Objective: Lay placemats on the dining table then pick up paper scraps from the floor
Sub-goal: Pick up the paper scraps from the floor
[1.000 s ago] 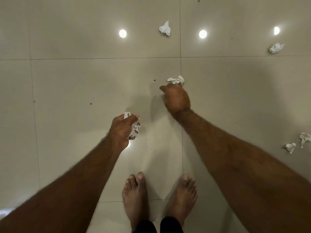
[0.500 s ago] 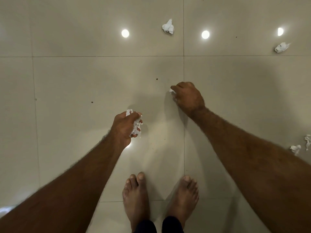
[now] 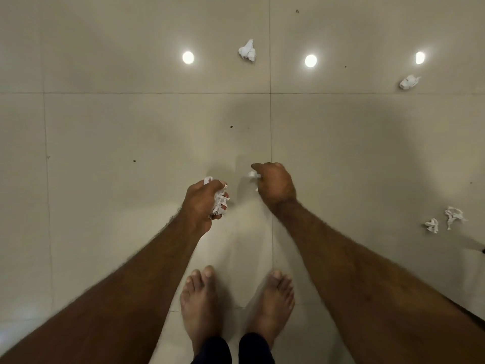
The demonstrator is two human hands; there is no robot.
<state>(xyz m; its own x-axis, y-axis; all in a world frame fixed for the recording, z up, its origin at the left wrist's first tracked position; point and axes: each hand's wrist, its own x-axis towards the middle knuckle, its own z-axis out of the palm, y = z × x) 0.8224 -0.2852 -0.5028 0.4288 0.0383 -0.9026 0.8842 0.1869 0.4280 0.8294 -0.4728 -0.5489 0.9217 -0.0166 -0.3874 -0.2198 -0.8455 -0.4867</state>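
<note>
- The left hand (image 3: 202, 203) is curled round a bunch of crumpled paper (image 3: 219, 200), which is gripped between fingers and palm; white bits are seen sticking out above the thumb and below the fingers.
- The right hand (image 3: 275, 183) is held just to the right of the left hand, apart from it, with its fingers curled. A small white scrap (image 3: 254, 175) is pinched at its fingertips, and most of that scrap is hidden by the hand.
- Both hands are stretched down over the pale tiled floor (image 3: 118, 127), ahead of two bare feet (image 3: 200, 298) that are planted side by side on the tiles.
- A far scrap (image 3: 247, 50) is seen lying on the floor well ahead of the hands, between two of the light reflections.
- A second loose scrap (image 3: 409, 81) is seen up at the right, just below the right-most reflection and close to a tile joint.
- Out at the right edge, well apart from the right hand, a smaller scrap (image 3: 432, 225) and a larger scrap (image 3: 453, 216) are lying just beside each other.
- Three round light reflections (image 3: 188, 57) are shown in a row on the glossy tiles.
- A few small dark specks (image 3: 231, 126) are scattered on the floor.
</note>
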